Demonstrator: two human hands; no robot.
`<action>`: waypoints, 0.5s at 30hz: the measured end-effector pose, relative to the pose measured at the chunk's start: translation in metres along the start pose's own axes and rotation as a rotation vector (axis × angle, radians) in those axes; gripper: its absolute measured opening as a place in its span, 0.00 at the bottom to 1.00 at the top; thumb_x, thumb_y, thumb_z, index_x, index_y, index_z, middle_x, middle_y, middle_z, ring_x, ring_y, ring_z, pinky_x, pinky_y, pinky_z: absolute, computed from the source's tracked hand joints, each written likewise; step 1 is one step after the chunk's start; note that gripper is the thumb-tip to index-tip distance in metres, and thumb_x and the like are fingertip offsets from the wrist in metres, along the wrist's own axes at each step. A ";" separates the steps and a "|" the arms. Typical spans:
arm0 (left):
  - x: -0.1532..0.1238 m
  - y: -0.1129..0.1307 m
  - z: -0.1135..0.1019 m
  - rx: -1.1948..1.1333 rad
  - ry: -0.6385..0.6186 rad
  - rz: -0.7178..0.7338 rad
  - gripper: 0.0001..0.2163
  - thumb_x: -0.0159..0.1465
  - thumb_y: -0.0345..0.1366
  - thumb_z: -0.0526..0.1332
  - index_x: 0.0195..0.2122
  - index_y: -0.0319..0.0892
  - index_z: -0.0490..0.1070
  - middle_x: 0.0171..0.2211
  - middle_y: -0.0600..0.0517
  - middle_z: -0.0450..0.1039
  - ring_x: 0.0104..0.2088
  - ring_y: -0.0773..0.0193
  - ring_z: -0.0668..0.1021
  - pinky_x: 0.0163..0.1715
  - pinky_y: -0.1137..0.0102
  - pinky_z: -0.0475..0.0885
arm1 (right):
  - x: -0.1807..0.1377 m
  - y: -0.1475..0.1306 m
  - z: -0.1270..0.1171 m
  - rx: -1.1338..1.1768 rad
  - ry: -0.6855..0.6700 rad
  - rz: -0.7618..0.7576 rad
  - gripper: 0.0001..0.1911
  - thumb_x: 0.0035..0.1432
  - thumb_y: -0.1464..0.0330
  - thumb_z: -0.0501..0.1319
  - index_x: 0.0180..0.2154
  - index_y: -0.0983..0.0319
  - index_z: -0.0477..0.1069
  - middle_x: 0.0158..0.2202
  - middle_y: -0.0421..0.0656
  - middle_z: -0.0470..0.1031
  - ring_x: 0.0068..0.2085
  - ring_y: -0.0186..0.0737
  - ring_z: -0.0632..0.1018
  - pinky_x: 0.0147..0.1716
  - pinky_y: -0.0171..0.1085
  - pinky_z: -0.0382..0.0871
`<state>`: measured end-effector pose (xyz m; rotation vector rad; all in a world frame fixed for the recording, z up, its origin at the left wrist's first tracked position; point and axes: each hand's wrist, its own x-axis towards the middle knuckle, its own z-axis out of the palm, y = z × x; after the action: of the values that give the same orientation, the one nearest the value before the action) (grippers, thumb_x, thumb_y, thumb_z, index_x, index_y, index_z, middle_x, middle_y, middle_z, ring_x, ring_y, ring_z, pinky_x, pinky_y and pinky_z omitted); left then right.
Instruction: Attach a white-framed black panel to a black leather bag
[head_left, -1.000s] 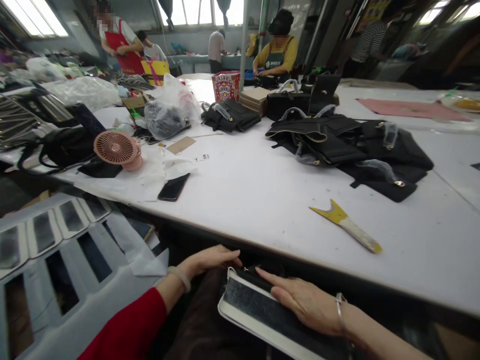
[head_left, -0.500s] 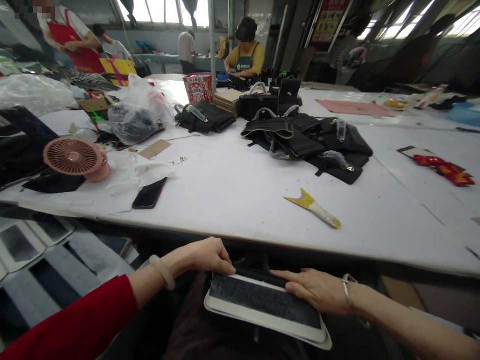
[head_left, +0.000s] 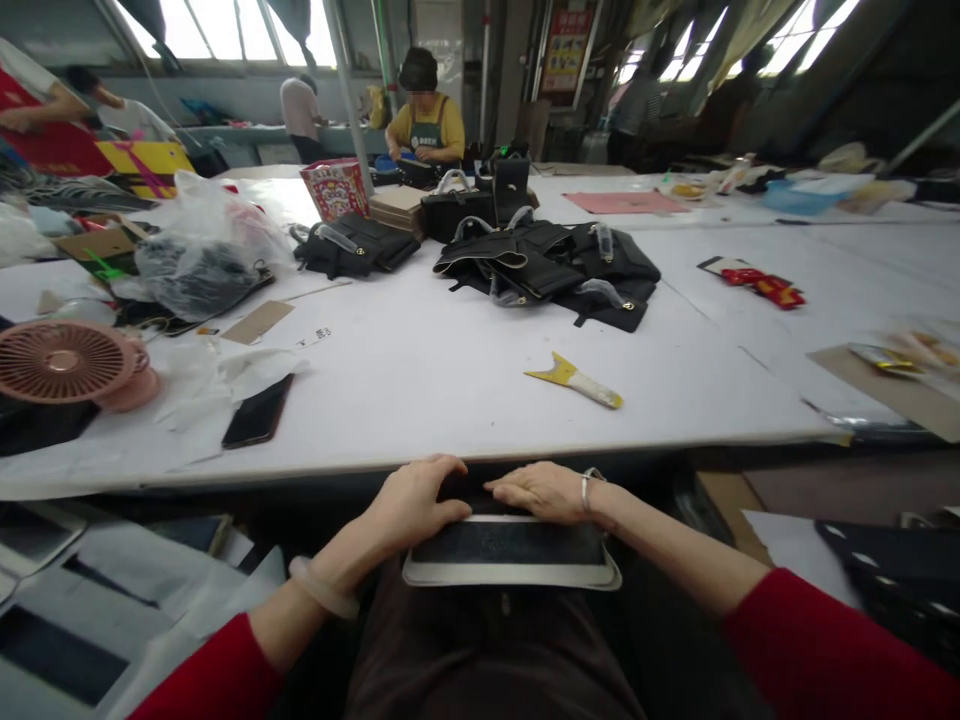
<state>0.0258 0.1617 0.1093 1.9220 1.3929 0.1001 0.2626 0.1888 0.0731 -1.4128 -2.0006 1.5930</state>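
Note:
A black panel with a cream border (head_left: 510, 573) lies across my lap, just below the table edge. My left hand (head_left: 416, 505) is at its far left corner, the thumb on the panel's top edge and the fingers curled beyond it. Along the far right edge rests my right hand (head_left: 544, 490), fingers stretched out and fairly flat, pressing on dark material there. What lies under both hands is partly hidden in shadow. A yellow, notched flat tool (head_left: 576, 380) with a whitish handle lies on the table ahead.
Black handbags (head_left: 547, 265) with wrapped handles are heaped on the white table (head_left: 420, 370). To the left are a phone (head_left: 257, 410), a pink fan (head_left: 71, 365) and a plastic bag (head_left: 202, 250). More panels (head_left: 60, 650) lie at lower left. A person in yellow (head_left: 427, 130) works across the table.
The view has turned right. My left hand has opened its fingers wider over the far edge, my right hand has moved inward along it, and the panel lies more level.

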 end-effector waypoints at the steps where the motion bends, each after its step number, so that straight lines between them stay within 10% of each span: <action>1: -0.006 0.008 0.005 0.003 0.048 0.038 0.16 0.59 0.38 0.63 0.48 0.44 0.71 0.55 0.47 0.72 0.55 0.53 0.72 0.54 0.63 0.64 | -0.010 0.008 -0.005 0.082 0.125 -0.004 0.25 0.50 0.45 0.63 0.42 0.54 0.80 0.47 0.44 0.80 0.51 0.53 0.76 0.57 0.49 0.63; 7: -0.023 0.054 0.059 -0.092 0.138 0.347 0.04 0.60 0.32 0.65 0.34 0.46 0.71 0.56 0.52 0.70 0.56 0.57 0.71 0.60 0.58 0.58 | -0.087 0.079 0.036 0.526 0.908 0.206 0.44 0.50 0.32 0.41 0.34 0.62 0.75 0.35 0.52 0.79 0.39 0.50 0.79 0.43 0.49 0.73; 11: -0.013 0.073 0.088 -0.096 0.170 0.391 0.05 0.59 0.32 0.67 0.32 0.45 0.72 0.45 0.53 0.74 0.46 0.59 0.74 0.47 0.63 0.67 | -0.089 0.101 0.122 0.656 0.915 0.232 0.41 0.53 0.33 0.41 0.26 0.61 0.72 0.24 0.49 0.76 0.26 0.50 0.79 0.26 0.49 0.76; 15: -0.008 0.081 0.099 -0.011 0.163 0.348 0.05 0.60 0.36 0.67 0.29 0.46 0.72 0.35 0.55 0.75 0.40 0.58 0.73 0.41 0.62 0.64 | -0.062 0.094 0.163 0.521 0.843 0.096 0.40 0.65 0.43 0.33 0.36 0.61 0.74 0.34 0.47 0.79 0.38 0.46 0.81 0.35 0.46 0.78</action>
<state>0.1322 0.0937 0.0896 2.1697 1.1405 0.4385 0.2357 0.0330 -0.0458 -1.5834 -0.9715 1.1212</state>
